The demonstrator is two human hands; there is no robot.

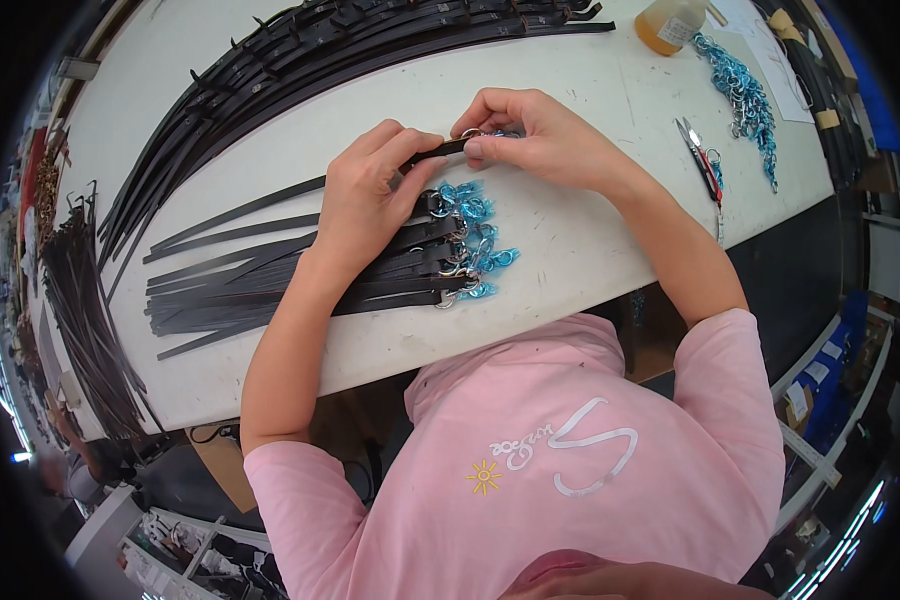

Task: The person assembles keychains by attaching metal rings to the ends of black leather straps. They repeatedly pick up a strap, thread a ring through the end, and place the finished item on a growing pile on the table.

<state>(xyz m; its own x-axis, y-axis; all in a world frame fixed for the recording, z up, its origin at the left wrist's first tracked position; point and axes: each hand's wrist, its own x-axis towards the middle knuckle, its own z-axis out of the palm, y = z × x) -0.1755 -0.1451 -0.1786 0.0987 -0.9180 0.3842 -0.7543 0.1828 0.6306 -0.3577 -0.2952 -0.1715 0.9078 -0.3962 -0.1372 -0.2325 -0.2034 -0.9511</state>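
Both hands are raised over the white table, working at the end of one black strap (pixel 300 187). My left hand (pixel 370 180) pinches the strap between thumb and fingers, and its long tail runs off to the left. Close beside it, my right hand (pixel 535 140) is closed on the strap's tip, where a metal ring (pixel 473 133) and a bit of blue wrapping show at the fingers. Below my hands lies a bundle of finished-looking black straps (pixel 230 285), their right ends fitted with metal hooks in blue plastic wrapping (pixel 480 255).
Long black straps (pixel 300 70) cover the table's far left, and more hang over its left edge (pixel 85 310). At the right are red-handled snips (pixel 705 165), a heap of blue-wrapped metal hooks (pixel 740 95) and a bottle of amber liquid (pixel 660 30). Papers (pixel 785 75) lie behind.
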